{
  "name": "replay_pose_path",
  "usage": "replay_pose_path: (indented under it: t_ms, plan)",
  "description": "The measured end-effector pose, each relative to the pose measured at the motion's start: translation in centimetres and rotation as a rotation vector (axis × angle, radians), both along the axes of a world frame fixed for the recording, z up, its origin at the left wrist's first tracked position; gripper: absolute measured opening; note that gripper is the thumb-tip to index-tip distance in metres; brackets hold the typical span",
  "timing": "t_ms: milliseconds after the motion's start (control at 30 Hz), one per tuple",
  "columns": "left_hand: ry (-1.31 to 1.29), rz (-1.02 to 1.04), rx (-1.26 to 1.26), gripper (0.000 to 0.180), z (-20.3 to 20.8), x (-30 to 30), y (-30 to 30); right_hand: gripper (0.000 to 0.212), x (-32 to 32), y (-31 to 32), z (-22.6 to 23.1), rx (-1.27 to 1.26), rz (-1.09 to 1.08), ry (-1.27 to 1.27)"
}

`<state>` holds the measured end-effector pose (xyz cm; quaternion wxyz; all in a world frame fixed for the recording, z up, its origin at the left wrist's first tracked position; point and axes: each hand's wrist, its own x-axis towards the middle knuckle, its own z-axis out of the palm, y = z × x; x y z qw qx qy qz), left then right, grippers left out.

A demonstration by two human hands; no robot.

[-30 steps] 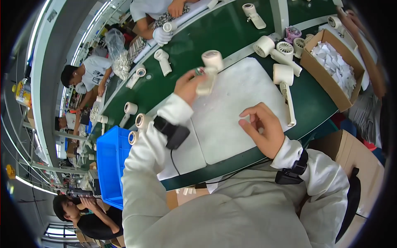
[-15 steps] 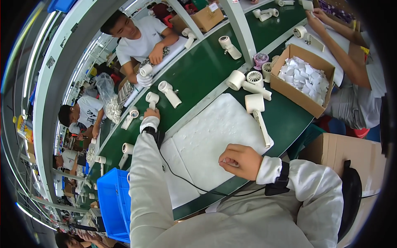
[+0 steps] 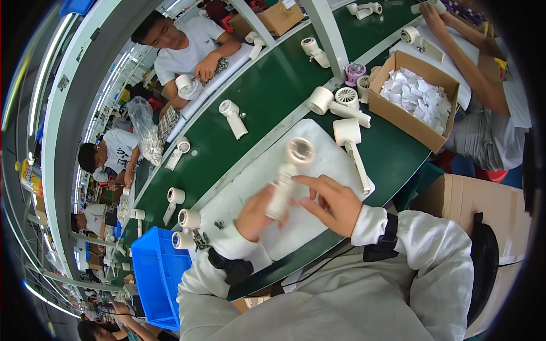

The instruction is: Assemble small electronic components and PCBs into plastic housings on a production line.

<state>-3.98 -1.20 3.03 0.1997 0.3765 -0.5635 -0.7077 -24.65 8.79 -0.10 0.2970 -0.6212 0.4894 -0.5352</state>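
Note:
My left hand (image 3: 256, 215) is wrapped round the handle of a white handheld fan (image 3: 281, 184), blurred by motion, and holds it tilted above the white foam mat (image 3: 335, 173). The fan's round head points away from me. My right hand (image 3: 335, 207) is beside it with fingers apart. Its index fingertip is at the handle, just below the head, and its thumb reaches toward the handle's lower end. Another white fan (image 3: 348, 132) lies at the mat's right edge, with further fan parts (image 3: 320, 101) behind it.
An open cardboard box (image 3: 409, 126) of white paper pieces stands at the right. A blue bin (image 3: 152, 278) is at the left, near more fans (image 3: 189, 218) with dark wires. Several fans lie along the green conveyor (image 3: 207, 162). Co-workers sit opposite and at the right.
My left hand has come back from the conveyor with a fan and brought it over the mat. My right hand has opened, its index finger stretched to the fan.

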Motion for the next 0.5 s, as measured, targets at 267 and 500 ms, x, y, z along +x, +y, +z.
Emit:
replay_pose_path:
  t_ms: [267,500]
  plan:
    - [-0.697,-0.298,-0.990,0.026,-0.7,-1.5,3.0,0.032,-0.2,-1.0,-2.3,-0.125,-0.039,0.163]
    - [-0.878,-0.242,-1.519,0.018,-0.5,-1.8,3.1,0.030,0.4,-1.4,-2.4,-0.271,-0.110,0.407]
